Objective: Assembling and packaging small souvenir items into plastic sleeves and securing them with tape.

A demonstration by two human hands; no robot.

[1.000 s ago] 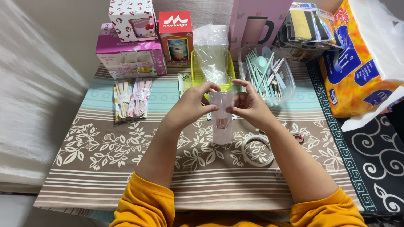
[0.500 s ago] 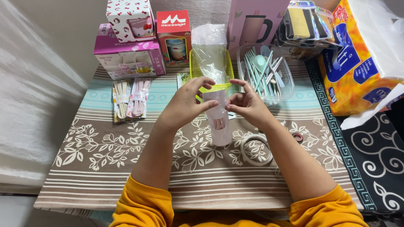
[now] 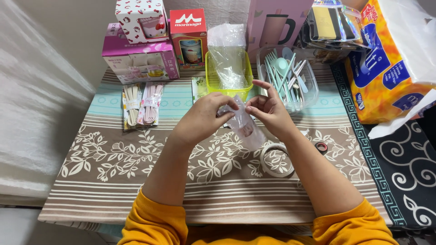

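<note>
Both hands hold one small clear plastic bag up above the counter. The left hand pinches the top of the bag with its fingertips, and the right hand pinches the same top edge from the other side. So each grip is closed on the bag. The bag hangs down between the two hands, tilted, with its bottom end pointing toward the right arm. It is thin, shiny and see-through, and something pink sits inside it; what that is cannot be told.

Just below the bag a roll of clear tape lies flat on the counter, round like a ring. Near it, to the right, is a small red and black ring.

The counter wears a cloth with brown leaves, stripes and a light blue band. Behind the hands stands a yellow-green tub with crinkly clear bags in it. Beside it is a clear tub full of pale green and pink plastic forks and spoons. To the left lie two flat packs of cutlery, one cream and one pink. At the back stand colourful boxes, and on the right sits a big soft orange and blue pack. The sleeves are orange.
</note>
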